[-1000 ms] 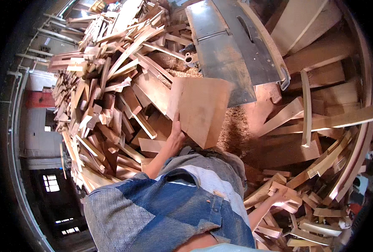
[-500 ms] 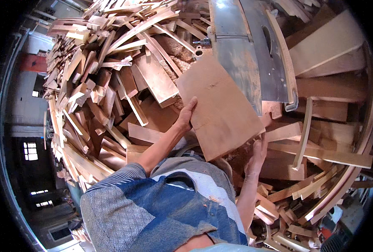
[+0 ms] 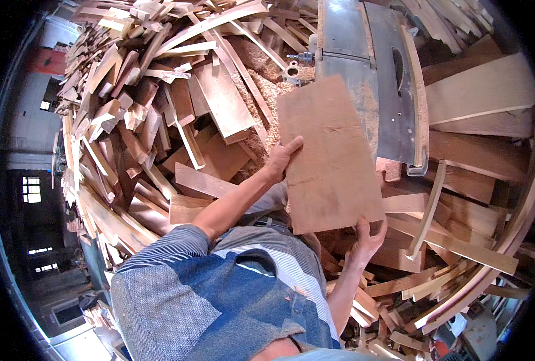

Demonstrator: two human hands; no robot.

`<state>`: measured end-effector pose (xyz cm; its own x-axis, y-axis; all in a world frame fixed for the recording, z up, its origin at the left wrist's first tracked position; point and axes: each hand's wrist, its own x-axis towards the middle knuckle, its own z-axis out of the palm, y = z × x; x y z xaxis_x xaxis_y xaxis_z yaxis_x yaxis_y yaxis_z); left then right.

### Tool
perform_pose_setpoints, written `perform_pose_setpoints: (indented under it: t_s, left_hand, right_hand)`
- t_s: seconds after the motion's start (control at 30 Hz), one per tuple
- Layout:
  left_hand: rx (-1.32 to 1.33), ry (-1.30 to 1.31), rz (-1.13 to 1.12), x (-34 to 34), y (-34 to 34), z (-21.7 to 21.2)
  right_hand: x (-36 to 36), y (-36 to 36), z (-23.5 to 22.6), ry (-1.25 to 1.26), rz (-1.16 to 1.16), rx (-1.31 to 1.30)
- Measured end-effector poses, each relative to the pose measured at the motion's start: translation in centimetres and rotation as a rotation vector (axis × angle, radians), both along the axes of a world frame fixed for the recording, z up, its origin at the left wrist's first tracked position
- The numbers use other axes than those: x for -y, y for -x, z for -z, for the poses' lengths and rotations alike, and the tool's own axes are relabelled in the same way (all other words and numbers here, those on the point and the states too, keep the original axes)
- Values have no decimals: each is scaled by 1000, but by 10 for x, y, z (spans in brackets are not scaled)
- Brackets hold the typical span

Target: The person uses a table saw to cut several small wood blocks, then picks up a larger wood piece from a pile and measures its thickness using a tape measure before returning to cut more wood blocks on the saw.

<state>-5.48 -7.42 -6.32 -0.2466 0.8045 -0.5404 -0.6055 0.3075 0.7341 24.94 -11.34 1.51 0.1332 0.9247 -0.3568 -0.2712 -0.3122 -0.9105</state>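
Observation:
A broad, flat wooden board (image 3: pixel 333 162) is held up in front of me, its wide face toward me and a faint crack across it. My left hand (image 3: pixel 285 157) grips its left edge, the thumb on the face and the other fingers hidden behind. At the lower right corner my right hand (image 3: pixel 368 237) holds the bottom edge, with fingertips bent against it. The far end of the board overlaps the near part of a grey metal machine table (image 3: pixel 355 78) in this view; whether they touch I cannot tell.
Wood offcuts (image 3: pixel 141 114) are heaped high on the left, with sawdust (image 3: pixel 267 90) beside the machine. A metal fitting with a ring (image 3: pixel 293 71) juts from the table's left side. Long planks (image 3: pixel 478 90) lie on the right, and a thin strip (image 3: pixel 430 210) leans across others.
The board has turned more upright and shifted slightly right. My right hand has moved down along with its lower corner, and its fingers now show more clearly. My left hand keeps its grip.

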Motion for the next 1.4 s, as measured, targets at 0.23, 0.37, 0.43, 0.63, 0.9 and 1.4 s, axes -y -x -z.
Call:
perform_pose_setpoints:
  t_s: [0.23,0.37,0.43,0.63,0.9,1.4]
  left_hand:
    - [535,-15,35,-3,-56,11]
    - [728,15,54,-7,-84,8]
    - [777,6,86,-8,-87,2]
    - [788,-60,84,-11,-73,-3]
    - [270,-187,23,-22,-17,-66]
    - [-391,-456,146,-12,19,-116]
  right_hand:
    - [0,-11,-60,-235,-41,109]
    - [5,-8,-85,-233,-204,93]
    - [13,-7,-80,-203,-236,65]
    - [11,6,-92,-102,-336,-16]
    - [-19,-46,-95,-401,-160,229]
    - [-41,-19,-39,-268,-620,232]
